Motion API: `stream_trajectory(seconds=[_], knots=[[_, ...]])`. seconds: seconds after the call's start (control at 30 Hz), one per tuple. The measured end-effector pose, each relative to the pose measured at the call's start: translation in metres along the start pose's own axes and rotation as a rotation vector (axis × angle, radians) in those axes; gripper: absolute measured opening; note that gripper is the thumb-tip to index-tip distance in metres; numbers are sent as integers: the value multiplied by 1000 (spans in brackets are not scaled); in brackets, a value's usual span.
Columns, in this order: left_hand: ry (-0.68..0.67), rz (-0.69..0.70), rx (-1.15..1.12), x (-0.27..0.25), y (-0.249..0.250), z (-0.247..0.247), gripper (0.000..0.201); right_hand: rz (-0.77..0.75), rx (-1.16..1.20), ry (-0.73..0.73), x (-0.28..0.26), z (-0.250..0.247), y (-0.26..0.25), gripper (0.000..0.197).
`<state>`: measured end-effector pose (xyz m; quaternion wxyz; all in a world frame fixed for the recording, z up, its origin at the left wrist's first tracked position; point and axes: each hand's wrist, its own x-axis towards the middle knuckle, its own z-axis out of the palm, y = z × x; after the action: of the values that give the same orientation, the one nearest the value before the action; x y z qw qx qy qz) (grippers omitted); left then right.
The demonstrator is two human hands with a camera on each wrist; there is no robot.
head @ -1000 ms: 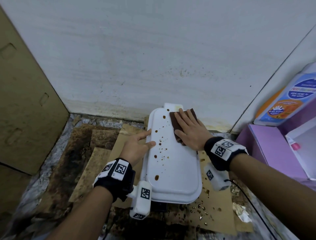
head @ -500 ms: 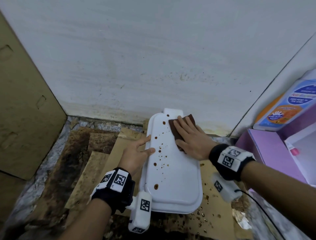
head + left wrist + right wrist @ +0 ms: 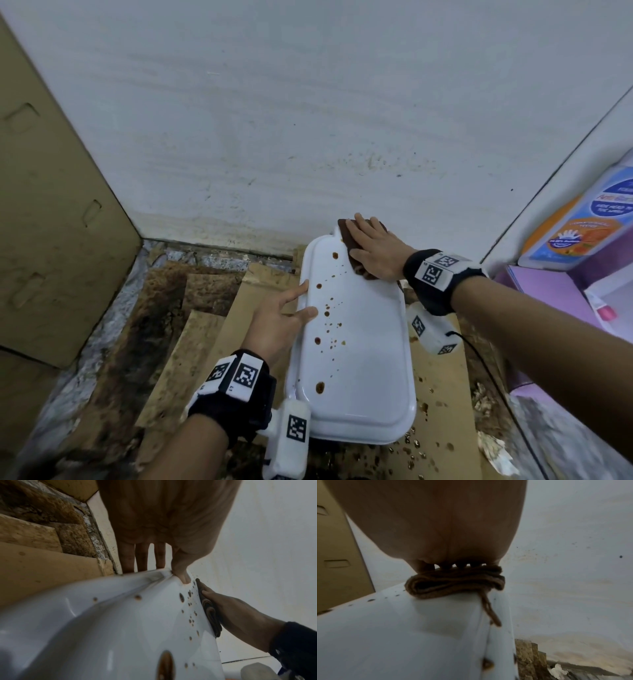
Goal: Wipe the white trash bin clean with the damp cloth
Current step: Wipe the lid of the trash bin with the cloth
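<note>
The white trash bin stands by the wall, its lid dotted with brown spots. A folded brown cloth lies at the lid's far end. My right hand presses flat on it, fingers straight. In the right wrist view the cloth bunches under my fingers on the bin, with a loose thread hanging over the edge. My left hand rests against the lid's left edge. In the left wrist view its thumb lies on the rim and straight fingers reach down behind the bin.
A white wall stands right behind the bin. A cardboard box stands at the left. Stained cardboard sheets cover the floor. A purple box and a cleaner bottle are at the right.
My right hand has slid the cloth along the lid to its far end by the wall. My left hand has stayed on the left edge.
</note>
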<state>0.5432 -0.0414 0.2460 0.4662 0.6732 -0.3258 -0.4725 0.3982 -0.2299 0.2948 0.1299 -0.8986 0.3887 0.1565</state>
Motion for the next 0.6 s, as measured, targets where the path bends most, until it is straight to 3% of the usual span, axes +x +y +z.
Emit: stream_trajectory(seconds=[0.17,0.4,0.6], knots=[[3,-15,-28,0,1,0,51,-74,-69,44,-24,9,-15,64],[-16,2,-57,1,-2,0,51,-300,-185,21,-70,42,-31,64],[-27,-14,-42,1,-3,-2,51,-155,-187,41,-18,5,-25,63]])
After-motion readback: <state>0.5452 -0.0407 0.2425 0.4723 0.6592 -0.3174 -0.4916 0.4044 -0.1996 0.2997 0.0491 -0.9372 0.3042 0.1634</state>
